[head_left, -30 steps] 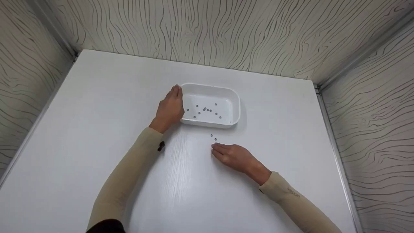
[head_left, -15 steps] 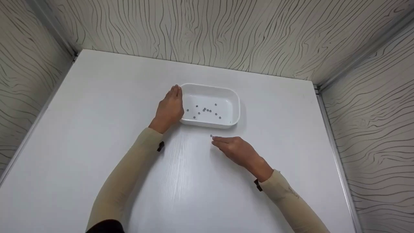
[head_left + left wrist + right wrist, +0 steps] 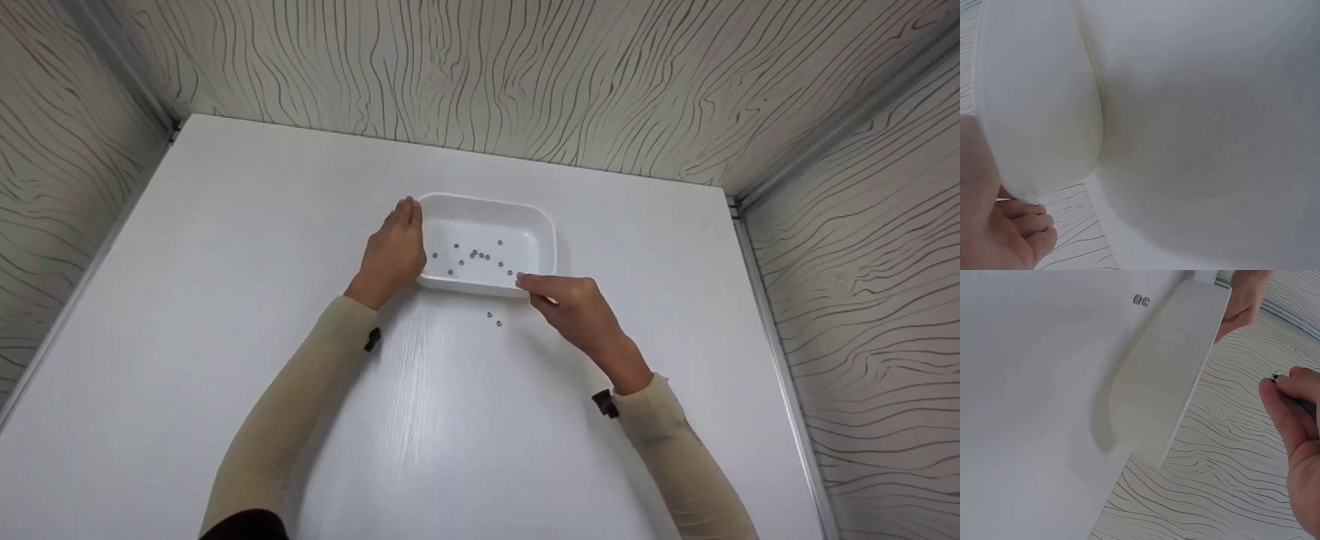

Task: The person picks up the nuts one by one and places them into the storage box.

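Observation:
A white rectangular tray (image 3: 487,286) sits on the white table, with several small metal nuts (image 3: 481,256) scattered over its floor. My left hand (image 3: 392,251) holds the tray's left end; its bent fingers (image 3: 1033,228) show at the rim in the left wrist view. Over the tray's near right corner is my right hand (image 3: 574,307). Between its thumb and index finger it pinches one small metal nut (image 3: 1275,376), partly covered by the fingertips. Two more loose nuts (image 3: 1141,300) lie close together on the table in front of the tray.
The white table (image 3: 420,420) backs onto a wall panel (image 3: 480,75) with a dark wavy wood-grain pattern. Similar panels stand on the left and right, with metal frame strips along the table's sides.
My right hand has moved from the table in front of the tray, up and right, to over the tray's near right corner. Both loose nuts are uncovered again. The left hand stays put.

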Demonstrator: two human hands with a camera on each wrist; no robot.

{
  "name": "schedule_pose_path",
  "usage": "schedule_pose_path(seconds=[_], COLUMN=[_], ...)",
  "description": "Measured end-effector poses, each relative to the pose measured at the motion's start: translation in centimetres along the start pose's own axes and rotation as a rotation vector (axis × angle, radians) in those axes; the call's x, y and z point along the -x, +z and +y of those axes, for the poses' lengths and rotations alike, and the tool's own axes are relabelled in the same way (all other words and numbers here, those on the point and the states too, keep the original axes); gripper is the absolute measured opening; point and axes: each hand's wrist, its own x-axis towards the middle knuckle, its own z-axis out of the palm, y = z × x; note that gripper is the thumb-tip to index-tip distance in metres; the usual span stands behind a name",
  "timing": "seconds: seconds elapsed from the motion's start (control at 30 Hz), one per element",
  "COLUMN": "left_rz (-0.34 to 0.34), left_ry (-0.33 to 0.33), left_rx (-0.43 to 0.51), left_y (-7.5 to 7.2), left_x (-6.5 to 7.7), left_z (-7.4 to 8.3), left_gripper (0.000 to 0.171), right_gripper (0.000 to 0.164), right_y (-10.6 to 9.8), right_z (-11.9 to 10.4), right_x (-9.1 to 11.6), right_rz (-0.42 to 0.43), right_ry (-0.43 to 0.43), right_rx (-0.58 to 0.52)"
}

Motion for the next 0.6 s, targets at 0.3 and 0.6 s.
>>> schedule_pose_path(seconds=[0.3,0.6], left_rz=[-0.009,-0.012], left_ry=[-0.007,-0.001], left_rx=[0.014,0.003], left_y=[0.0,0.1], left_x=[-0.1,-0.2], left_z=[-0.1,0.1], left_gripper=[0.058,0.058], right_gripper=[0.023,0.017], right_y=[-1.0,-1.9], right_z=[1.0,2.1], right_x=[-2.1,-4.3], right_rz=[0.022,-0.01], right_ry=[0.324,0.571], right_rx=[-0.205,-0.332])
